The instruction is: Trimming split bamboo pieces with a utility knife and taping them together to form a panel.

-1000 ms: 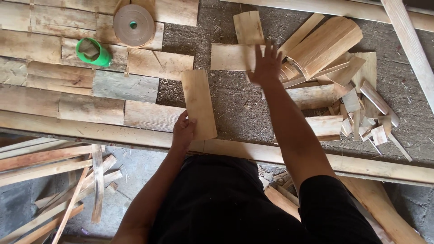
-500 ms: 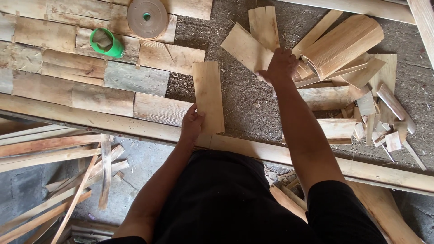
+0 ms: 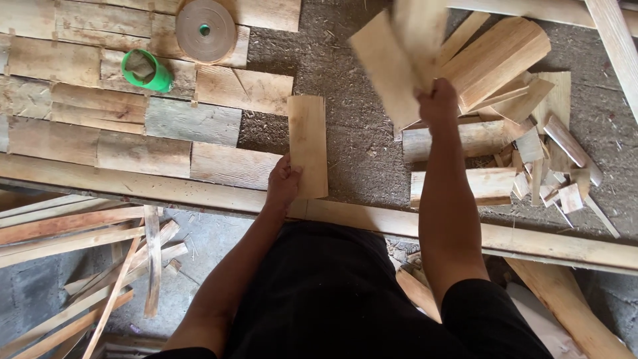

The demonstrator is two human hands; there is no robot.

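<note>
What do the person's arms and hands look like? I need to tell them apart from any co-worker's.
Both arms are bare down to the hands: no gloves, watch, rings or bands show. The left hand and right hand are uncovered. The right arm shows a short black sleeve at the upper arm; the black clothing covers the body below. The left sleeve is out of view.

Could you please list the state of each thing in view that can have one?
left hand: gripping the upright wooden board by its lower edge.
right hand: raised, holding two blurred wooden pieces.
tape roll: lying flat.
green cup: tipped on its side.
wood pile: loose, jumbled.
</note>
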